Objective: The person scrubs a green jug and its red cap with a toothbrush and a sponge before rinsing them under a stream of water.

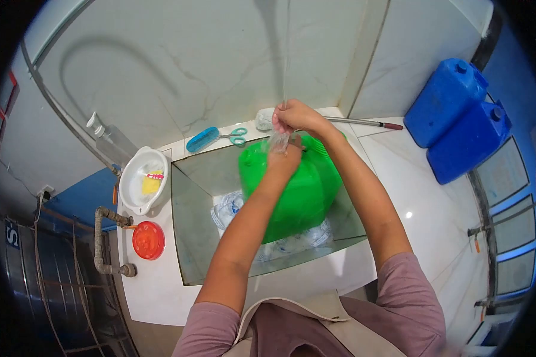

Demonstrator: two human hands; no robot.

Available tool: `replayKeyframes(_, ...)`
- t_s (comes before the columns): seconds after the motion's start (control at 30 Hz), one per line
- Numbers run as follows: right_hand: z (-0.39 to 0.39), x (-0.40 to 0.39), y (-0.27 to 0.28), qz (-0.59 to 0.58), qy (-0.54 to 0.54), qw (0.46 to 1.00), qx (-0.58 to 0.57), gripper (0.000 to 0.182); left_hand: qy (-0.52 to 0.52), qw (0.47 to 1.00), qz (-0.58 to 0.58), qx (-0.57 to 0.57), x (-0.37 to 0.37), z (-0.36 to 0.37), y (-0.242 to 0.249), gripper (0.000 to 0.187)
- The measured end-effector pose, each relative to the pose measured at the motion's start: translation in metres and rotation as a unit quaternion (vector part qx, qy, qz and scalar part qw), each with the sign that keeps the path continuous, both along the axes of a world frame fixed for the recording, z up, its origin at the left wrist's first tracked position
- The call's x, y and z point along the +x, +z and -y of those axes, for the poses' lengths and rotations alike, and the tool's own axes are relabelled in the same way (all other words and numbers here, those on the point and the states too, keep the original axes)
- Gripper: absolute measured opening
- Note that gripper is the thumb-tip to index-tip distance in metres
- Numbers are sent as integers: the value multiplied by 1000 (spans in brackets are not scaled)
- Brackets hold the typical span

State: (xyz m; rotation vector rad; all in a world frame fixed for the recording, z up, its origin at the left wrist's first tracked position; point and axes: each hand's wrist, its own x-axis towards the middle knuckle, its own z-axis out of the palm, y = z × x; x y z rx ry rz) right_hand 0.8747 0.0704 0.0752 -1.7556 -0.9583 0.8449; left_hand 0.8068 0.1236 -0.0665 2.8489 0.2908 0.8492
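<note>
A large green plastic container stands in a glass-sided tank, above clear plastic bottles or bags at the bottom. Over the container's top, my left hand is closed on a crumpled piece of clear plastic. Just above it, my right hand is raised with its fingers pinched together; whether it holds the upper end of the plastic is too small to make out. Both forearms reach across the tank.
Blue-green scissors, a blue brush and a long rod lie along the back ledge. A white basin with a yellow sponge and a red bowl sit left. Two blue jerrycans stand right.
</note>
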Motion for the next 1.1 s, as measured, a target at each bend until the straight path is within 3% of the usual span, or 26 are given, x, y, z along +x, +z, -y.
replayKeyframes(0.07, 0, 3, -8, 42, -8, 999, -1, 16, -23, 996, 1, 82, -16, -17, 10, 34)
replayKeyframes(0.13, 1, 3, -13, 83, -12, 996, -1, 16, 17, 986, -158, 41, -28, -31, 33, 41)
replayKeyframes(0.17, 1, 2, -13, 86, -8, 996, -5, 16, 15, 986, -160, 43, -33, -40, 34, 41)
replayKeyframes(0.27, 1, 2, -15, 82, -10, 996, -16, 16, 7, 983, -179, -49, -51, -55, 47, 44)
replayKeyframes(0.33, -3, 3, -18, 73, -16, 997, -23, 16, -4, 889, -336, -310, -72, -52, 74, 39)
replayKeyframes(0.37, -5, 5, -23, 81, -15, 996, -21, 15, -2, 889, -337, -311, -81, -55, 67, 39)
replayKeyframes(0.43, -6, 5, -26, 88, -13, 996, -19, 15, -35, 904, -234, -357, -100, -61, 47, 38)
replayKeyframes(0.63, -6, 10, -27, 94, -27, 995, -23, 14, 19, 933, -138, -331, -168, -53, 39, 31)
replayKeyframes(0.73, -9, 14, -41, 98, -27, 994, -48, 14, 43, 929, -172, -324, -198, -46, 50, 33)
replayKeyframes(0.87, -10, 11, -51, -27, -30, 999, -30, 14, 61, 935, -224, -268, -223, -50, 38, 37)
replayKeyframes(0.93, -13, 10, -51, -64, -27, 998, -7, 16, 8, 967, -214, -139, -225, -56, 30, 39)
replayKeyframes(1.0, -14, 10, -50, -177, -18, 984, -1, 18, -25, 978, -179, -105, -216, -63, 23, 40)
replayKeyframes(1.1, -14, 10, -45, -230, 4, 973, -3, 16, -61, 982, -155, -83, -187, -66, 32, 41)
